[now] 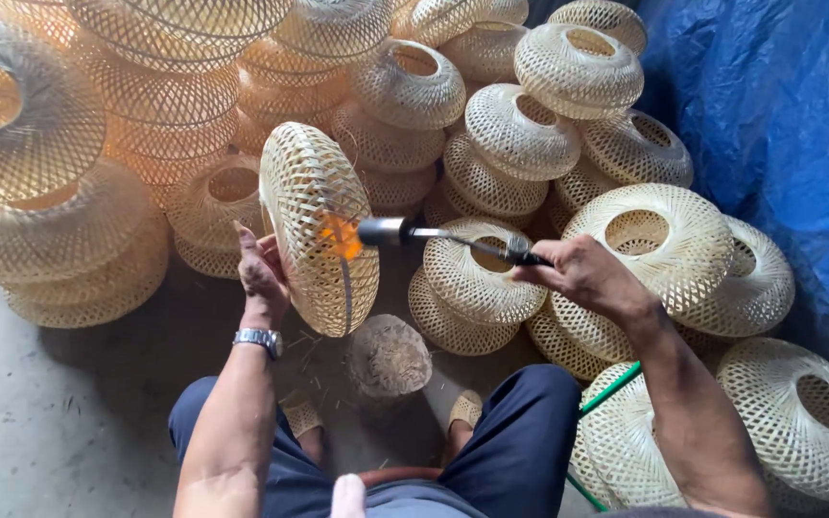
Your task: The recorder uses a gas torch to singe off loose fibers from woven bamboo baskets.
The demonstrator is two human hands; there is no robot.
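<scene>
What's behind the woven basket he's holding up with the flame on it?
Behind the woven basket, held on edge by the left hand, stand stacks of similar baskets. The right hand aims a torch at it. The basket hides the stacks' lower parts and the floor there.

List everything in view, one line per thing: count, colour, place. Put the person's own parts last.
Held woven shade: one, pale straw, on edge at centre, steadied by the left hand.
Gas torch: one, metal with dark handle, in the right hand, nozzle aimed at the held shade.
Flame: one, orange, on the shade's weave.
Stacked woven shades: dozens, pale straw, piled across the top and right.
Tarpaulin: one, blue, upper right.
Green hose: one, green, by the right forearm.
Stump: one, brown-grey, on the floor between the feet.
Concrete floor: grey, lower left.
Wristwatch: one, silver, left wrist.
Sandals: two, tan, on the feet.
Trousers: dark blue, bottom centre.
Left hand: on the shade's rim.
Right hand: gripping the torch.
</scene>
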